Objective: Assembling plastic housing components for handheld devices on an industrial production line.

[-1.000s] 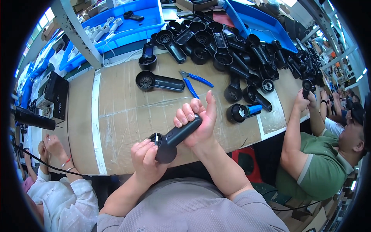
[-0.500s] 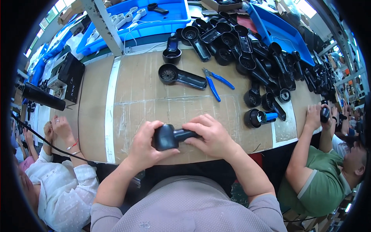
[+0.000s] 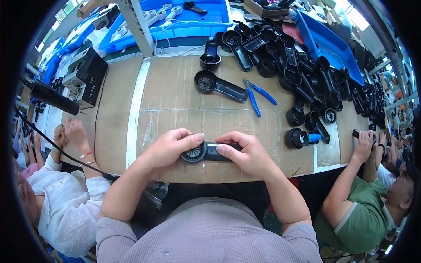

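Observation:
Both hands hold a black handheld fan housing (image 3: 212,152) low over the near part of the table, its round slotted grille facing up. My left hand (image 3: 172,148) wraps round the grille end, thumb on the rim. At the other end, the handle is gripped by my right hand (image 3: 245,154), with the thumb on its top face. Beyond my hands lies an open black fan shell (image 3: 225,89) with a round grille. Blue-handled cutting pliers (image 3: 258,96) rest splayed to its right. Farther back, a black shell piece (image 3: 210,60) stands by itself.
A heap of black fan shells (image 3: 302,74) covers the back right. One piece with a blue cylinder (image 3: 311,139) sits right of my hands. Blue trays (image 3: 197,27) stand behind. At left are a black electric screwdriver (image 3: 55,97) and a black box (image 3: 90,72). Co-workers sit either side.
The fan housing has been turned over, so its grille now faces up instead of its smooth side. My left thumb has come onto the rim. The whole view has shifted a little.

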Demonstrator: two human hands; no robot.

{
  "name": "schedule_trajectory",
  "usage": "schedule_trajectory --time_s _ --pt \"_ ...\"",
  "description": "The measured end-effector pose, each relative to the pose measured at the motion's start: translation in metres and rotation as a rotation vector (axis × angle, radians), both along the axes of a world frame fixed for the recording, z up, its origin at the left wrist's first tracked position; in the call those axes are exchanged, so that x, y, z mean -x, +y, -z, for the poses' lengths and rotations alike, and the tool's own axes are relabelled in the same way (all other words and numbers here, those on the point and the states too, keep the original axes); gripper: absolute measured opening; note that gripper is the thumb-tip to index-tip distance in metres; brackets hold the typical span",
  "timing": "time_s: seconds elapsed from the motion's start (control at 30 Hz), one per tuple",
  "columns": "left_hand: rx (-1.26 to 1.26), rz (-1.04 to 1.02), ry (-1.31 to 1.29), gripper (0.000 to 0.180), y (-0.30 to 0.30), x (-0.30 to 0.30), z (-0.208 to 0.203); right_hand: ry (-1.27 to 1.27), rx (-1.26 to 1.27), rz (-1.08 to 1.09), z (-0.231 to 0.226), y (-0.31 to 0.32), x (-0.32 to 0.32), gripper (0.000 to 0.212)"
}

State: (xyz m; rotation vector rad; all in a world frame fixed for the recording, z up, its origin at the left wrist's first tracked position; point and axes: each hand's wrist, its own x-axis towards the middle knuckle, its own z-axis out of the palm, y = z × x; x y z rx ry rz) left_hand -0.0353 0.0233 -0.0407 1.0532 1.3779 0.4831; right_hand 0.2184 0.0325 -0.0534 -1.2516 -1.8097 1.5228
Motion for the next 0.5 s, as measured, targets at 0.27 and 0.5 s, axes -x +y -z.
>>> schedule_trajectory --time_s 0.27,0.5 --pt "0.002 0.02 0.011 0.045 0.001 -0.004 -0.006 0.057 -0.054 0.025 0.012 -0.001 0.001 0.024" --pt "-0.034 0.017 0.0 0.042 -0.006 -0.004 -0.002 0.031 -0.159 0.045 0.014 -0.007 0.003 0.026"
